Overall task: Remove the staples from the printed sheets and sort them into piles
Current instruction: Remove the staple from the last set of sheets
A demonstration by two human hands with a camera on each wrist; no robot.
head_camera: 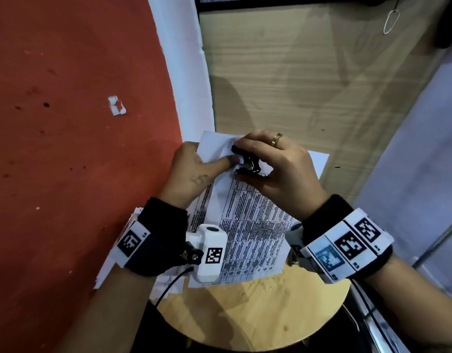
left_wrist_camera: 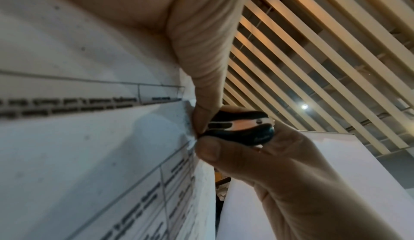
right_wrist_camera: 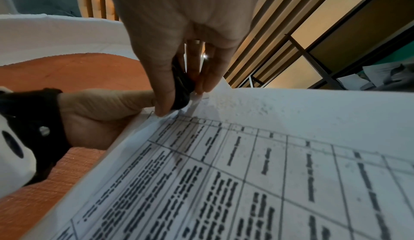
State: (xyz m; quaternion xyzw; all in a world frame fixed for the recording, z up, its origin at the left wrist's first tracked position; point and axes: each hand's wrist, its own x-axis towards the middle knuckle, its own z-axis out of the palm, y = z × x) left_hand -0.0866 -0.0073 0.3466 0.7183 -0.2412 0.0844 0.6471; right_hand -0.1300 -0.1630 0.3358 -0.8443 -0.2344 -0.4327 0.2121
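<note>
Fingers of the right hand pinch a staple remover (black) while the left hand grips the printed sheets.

Red floor, round wooden table, slatted ceiling with small lamp

No words can be read. The table print on the sheet under both hands is blurred. The wristband squares are coded patterns only.
</note>
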